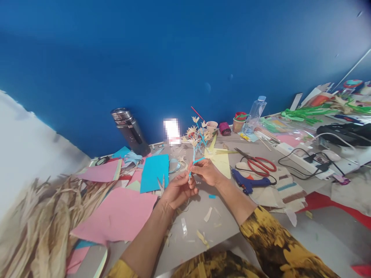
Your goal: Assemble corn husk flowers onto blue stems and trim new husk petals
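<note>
Above the front of the table, my left hand (180, 190) is closed on the lower part of a craft flower (194, 151). The flower stands upright, with pale beige petals on top and a light blue stem. Pinched in the fingers of my right hand (207, 172) is a narrow blue paper strip (198, 160) that meets the stem just above my left fingers. Just behind my hands stand several more beige flowers (203, 135) on blue stems. My fingers hide the stem's lower end in part.
To the left lie a blue sheet (155, 170), pink sheets (118, 212) and dried husks (49, 227); a dark flask (131, 131) stands behind. Red-handled scissors (261, 166), a blue glue gun (252, 183) and a power strip (301, 159) with cables lie right. Paper scraps (208, 214) lie in front.
</note>
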Available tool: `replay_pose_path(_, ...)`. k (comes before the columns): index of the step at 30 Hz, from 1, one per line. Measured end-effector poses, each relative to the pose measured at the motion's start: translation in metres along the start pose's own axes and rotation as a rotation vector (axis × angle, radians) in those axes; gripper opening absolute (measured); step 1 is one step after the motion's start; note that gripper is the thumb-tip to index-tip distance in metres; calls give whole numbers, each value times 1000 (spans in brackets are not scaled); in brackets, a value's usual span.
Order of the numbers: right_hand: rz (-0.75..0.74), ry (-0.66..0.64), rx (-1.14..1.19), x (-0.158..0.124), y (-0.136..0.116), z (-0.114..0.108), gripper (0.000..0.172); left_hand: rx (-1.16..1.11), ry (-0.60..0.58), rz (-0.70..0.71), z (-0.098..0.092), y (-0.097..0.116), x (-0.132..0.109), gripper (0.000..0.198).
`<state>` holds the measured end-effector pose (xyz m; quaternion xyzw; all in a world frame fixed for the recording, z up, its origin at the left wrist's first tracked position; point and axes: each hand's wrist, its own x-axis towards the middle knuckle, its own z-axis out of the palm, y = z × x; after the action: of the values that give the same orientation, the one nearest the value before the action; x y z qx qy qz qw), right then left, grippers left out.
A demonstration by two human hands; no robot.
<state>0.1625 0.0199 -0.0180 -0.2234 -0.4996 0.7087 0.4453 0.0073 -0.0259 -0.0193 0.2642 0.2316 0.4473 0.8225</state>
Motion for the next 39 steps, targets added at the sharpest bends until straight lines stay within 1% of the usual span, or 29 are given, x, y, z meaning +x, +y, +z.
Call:
replay_pose_path(2,21,9,11,-1,-2,-1,35,-35,-24,-23,1,-2,0,17)
replay_pose_path(5,24,13,-10,-1,-5,-3,34,-73,-21,-72,3,-4,-2,15)
replay_pose_path(8,8,-23,-33,-1,-6,-5,32,-52,-33,-88,6,-3,-4,12)
replay_pose_path(13,21,-132,18,0,-7,-5,40,26,-84,-36,7,-2,-6,11)
replay_pose_path(16,20,-164,25,0,-9,-6,43,91,-103,-43,7,-3,-5,13)
replay_pose_path(19,21,-168,-24,-1,-12,-7,42,141,-59,-10,7,-4,-4,18)
replay_pose_path(21,10,-137,-66,0,-12,-6,39,189,11,62,7,-4,-2,22)
replay_pose_path(22,-11,-100,-83,0,-11,-5,38,219,50,103,7,-3,-1,24)
replay_pose_path(24,-79,19,-106,3,-9,-2,37,273,111,173,6,-3,2,27)
replay_pose_path(27,-137,202,-177,6,-6,3,34,309,152,222,4,-4,4,29)
replay_pose_path(29,-144,266,-243,6,-6,6,34,305,158,215,4,-4,4,29)
replay_pose_path(31,-146,251,-264,4,-9,7,33,270,154,168,4,-5,4,27)
replay_pose_path(36,-151,109,-213,-2,-15,8,34,160,121,29,2,-3,2,25)
replay_pose_path(39,-150,115,-230,-1,-15,9,36,129,109,12,0,-1,0,25)
